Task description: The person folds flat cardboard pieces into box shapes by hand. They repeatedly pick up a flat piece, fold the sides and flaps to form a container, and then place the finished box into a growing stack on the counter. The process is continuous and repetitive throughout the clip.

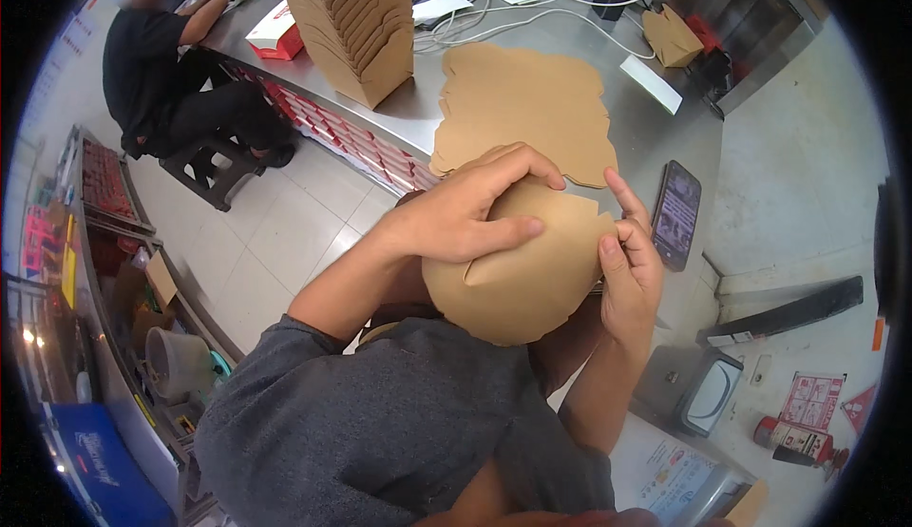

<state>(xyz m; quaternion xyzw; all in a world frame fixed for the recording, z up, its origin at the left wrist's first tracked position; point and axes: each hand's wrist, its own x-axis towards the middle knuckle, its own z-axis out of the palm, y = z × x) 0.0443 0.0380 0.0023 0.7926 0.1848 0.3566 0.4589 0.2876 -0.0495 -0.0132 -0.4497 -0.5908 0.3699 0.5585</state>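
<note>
At the centre of the frame, I am holding a curved brown cardboard sheet [522, 285]; my left hand [475, 209] is grasping its upper left, my right hand [631, 275] is pinching its right edge. Flat cardboard blanks [527, 104] are lying just above.

Metal table [655, 137] with flat brown sheets [527, 104], cardboard boxes [356, 33] (a tall nested stack), phone [678, 215], white cables [551, 11].

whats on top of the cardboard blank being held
The left hand lies over the upper left of the cardboard blank; the right hand is at its right edge. The surface beneath the left hand is covered.
</note>
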